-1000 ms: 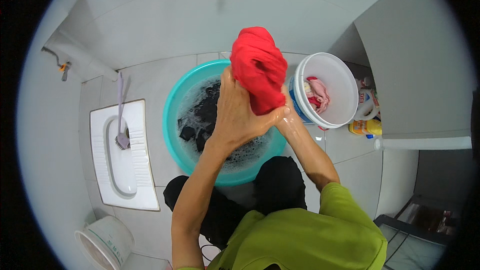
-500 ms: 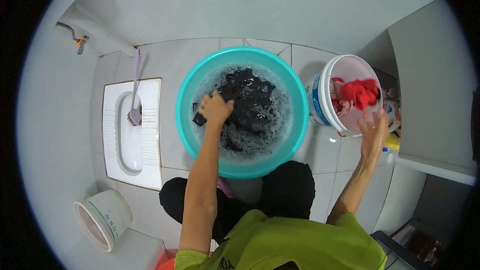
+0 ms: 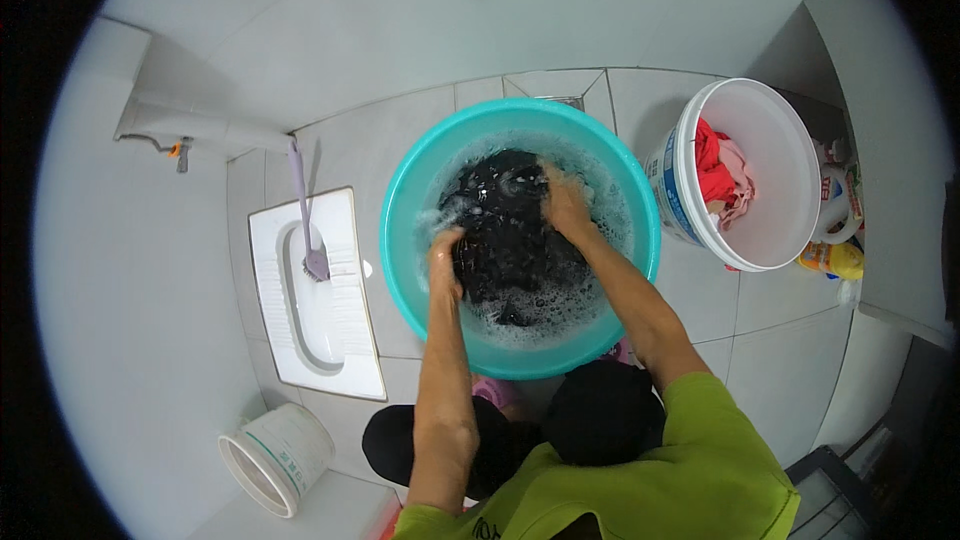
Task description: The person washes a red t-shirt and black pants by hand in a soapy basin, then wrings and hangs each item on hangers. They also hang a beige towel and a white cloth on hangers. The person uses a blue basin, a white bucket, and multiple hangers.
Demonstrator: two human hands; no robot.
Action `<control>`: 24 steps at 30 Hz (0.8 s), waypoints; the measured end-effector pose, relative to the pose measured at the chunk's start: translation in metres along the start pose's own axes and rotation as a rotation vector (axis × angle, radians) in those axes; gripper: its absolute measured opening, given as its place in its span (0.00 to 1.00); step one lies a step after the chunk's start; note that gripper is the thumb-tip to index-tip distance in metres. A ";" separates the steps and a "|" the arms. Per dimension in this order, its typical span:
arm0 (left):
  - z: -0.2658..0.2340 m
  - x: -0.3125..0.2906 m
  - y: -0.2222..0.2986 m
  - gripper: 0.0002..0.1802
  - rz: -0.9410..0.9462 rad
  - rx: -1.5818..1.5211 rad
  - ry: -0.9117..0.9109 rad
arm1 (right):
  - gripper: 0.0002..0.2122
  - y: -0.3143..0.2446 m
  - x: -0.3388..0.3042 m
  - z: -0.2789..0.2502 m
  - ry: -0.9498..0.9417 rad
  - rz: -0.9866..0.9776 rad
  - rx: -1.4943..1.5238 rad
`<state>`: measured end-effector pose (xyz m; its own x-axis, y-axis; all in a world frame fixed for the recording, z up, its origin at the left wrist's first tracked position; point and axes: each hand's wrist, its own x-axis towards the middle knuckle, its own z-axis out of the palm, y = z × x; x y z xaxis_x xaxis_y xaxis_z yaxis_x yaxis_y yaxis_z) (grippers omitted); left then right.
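A turquoise basin (image 3: 393,258) of sudsy water stands in front of my knees, with a wet black cloth (image 3: 510,240) bunched up in it. My left hand (image 3: 445,258) grips the cloth's left side, thumb up and fingertips partly under water. On the far right side of the cloth, my right hand (image 3: 567,202) is closed on it, blurred a little and half sunk in foam. To the right, a white bucket (image 3: 775,155) leans toward me, holding red and pink clothes (image 3: 722,170) that neither hand touches.
A squat toilet (image 3: 355,310) with a purple long-handled brush (image 3: 303,190) lies left of the basin. Nearer, a white bucket (image 3: 285,450) rests tipped at the lower left. Bottles, one of them yellow (image 3: 835,260), stand behind the right bucket. A floor drain (image 3: 565,102) lies beyond the basin.
My right hand has moved from the bucket into the basin, onto the black cloth. The red garment now lies down in the bucket. My left hand has shifted nearer along the cloth's left side.
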<state>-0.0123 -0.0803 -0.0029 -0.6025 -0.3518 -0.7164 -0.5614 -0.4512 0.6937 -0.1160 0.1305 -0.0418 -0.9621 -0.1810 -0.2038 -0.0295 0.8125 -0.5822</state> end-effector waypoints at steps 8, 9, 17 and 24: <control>0.064 -0.013 0.000 0.46 0.110 -0.682 -0.237 | 0.09 -0.100 -0.060 -0.050 -0.251 -0.304 0.321; 0.064 -0.013 -0.002 0.44 0.044 -0.724 -0.276 | 0.09 -0.112 -0.077 -0.050 -0.210 -0.449 0.225; 0.071 -0.016 -0.025 0.30 -0.192 -0.698 -0.328 | 0.13 -0.114 -0.039 0.030 0.090 -0.440 0.131; 0.050 -0.012 0.003 0.22 0.083 0.309 -0.027 | 0.25 -0.010 0.034 -0.020 -0.055 -0.080 0.104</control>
<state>-0.0353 -0.0366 0.0117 -0.6661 -0.3527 -0.6572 -0.6532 -0.1497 0.7423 -0.1538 0.1271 -0.0266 -0.9415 -0.2751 -0.1945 -0.0745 0.7330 -0.6762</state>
